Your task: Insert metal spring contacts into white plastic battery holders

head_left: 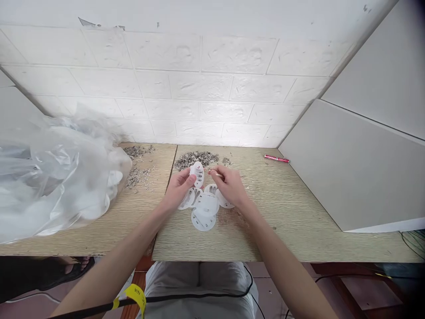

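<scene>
My left hand (179, 188) grips a round white plastic disc (198, 173) by its left edge, tilted up above the table. Small metal pieces sit in slots on the disc's face. My right hand (229, 181) is just to the right of the disc, thumb and fingers pinched together; what they hold, if anything, is too small to make out. Below both hands lie several similar white plastic discs (203, 220), overlapping, some with metal pieces in them. Behind the held disc spreads a pile of small metal pieces (192, 159).
A large clear plastic bag (59, 177) full of white parts stands at the left. More small metal pieces (137, 176) lie beside it. A red pen (276, 158) lies at the back right, near a grey panel (352, 164). A black cable (199, 296) crosses my lap.
</scene>
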The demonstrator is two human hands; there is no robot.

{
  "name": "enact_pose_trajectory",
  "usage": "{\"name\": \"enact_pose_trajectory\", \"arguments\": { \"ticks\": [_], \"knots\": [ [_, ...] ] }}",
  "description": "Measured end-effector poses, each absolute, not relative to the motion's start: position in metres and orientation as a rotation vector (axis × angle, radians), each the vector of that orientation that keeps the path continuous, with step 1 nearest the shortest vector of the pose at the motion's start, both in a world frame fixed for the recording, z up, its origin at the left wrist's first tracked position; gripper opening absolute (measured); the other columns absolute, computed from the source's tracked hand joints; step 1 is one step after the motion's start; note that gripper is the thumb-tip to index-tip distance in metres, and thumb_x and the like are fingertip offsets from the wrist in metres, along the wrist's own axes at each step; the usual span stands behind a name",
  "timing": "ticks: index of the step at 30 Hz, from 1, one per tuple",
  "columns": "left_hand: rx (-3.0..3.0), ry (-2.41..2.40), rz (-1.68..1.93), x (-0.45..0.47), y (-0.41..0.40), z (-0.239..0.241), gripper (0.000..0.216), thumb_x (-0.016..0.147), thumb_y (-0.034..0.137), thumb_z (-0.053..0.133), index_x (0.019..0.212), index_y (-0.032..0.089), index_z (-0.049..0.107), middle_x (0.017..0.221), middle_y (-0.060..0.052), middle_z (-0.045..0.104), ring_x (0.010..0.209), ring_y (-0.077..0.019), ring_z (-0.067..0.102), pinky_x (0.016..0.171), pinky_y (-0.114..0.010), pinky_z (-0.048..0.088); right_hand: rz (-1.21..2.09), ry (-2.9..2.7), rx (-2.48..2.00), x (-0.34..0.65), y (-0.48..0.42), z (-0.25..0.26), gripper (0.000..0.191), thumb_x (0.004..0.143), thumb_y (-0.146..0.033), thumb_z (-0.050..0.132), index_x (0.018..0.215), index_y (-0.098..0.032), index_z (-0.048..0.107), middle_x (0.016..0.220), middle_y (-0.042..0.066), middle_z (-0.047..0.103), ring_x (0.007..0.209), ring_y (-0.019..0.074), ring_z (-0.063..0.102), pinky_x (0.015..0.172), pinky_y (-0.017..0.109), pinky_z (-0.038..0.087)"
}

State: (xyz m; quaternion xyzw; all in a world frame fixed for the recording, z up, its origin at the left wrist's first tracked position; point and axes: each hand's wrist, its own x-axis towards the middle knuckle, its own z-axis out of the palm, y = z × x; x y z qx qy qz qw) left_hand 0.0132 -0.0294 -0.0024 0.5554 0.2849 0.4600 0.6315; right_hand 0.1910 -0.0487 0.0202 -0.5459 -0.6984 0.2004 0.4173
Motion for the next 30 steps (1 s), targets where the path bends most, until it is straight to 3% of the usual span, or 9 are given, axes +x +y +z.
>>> {"name": "enact_pose_trajectory", "arguments": {
  "ticks": [10,25,30],
  "knots": [
    [1.284,0.664,1.054,0.016,-0.031,0.001,0.047,0.075,0.054,0.066,0.099,0.013,0.063,0.079,-0.008,0.068,0.063,-0.0164,0.065,0.049,-0.022,0.049,0.217,-2.017,-1.465,0.189,-0.048,0.014,0.023,0.091,-0.02,0.044,0.084,-0.018,0.066,0.071,0.003,0.066,0.063,0.0153,0.054,0.059,0.025,0.03],
    [1.32,0.686,1.09,0.014,-0.027,-0.005,0.046,0.079,0.056,0.062,0.092,0.013,0.066,0.075,-0.006,0.068,0.065,-0.0158,0.065,0.059,-0.026,0.054,-0.143,-2.128,-1.276,0.193,-0.045,0.007,0.027,0.095,-0.023,0.046,0.086,-0.019,0.07,0.068,0.004,0.065,0.067,0.0162,0.051,0.066,0.028,0.034],
    [1.339,0.727,1.08,0.014,-0.028,-0.004,0.047,0.078,0.056,0.061,0.095,0.013,0.068,0.07,-0.006,0.066,0.062,-0.0157,0.065,0.051,-0.023,0.049,-0.198,-2.205,-1.273,0.194,-0.045,0.008,0.027,0.095,-0.021,0.045,0.09,-0.017,0.071,0.068,0.005,0.064,0.069,0.0173,0.048,0.068,0.029,0.033]
  ]
}}
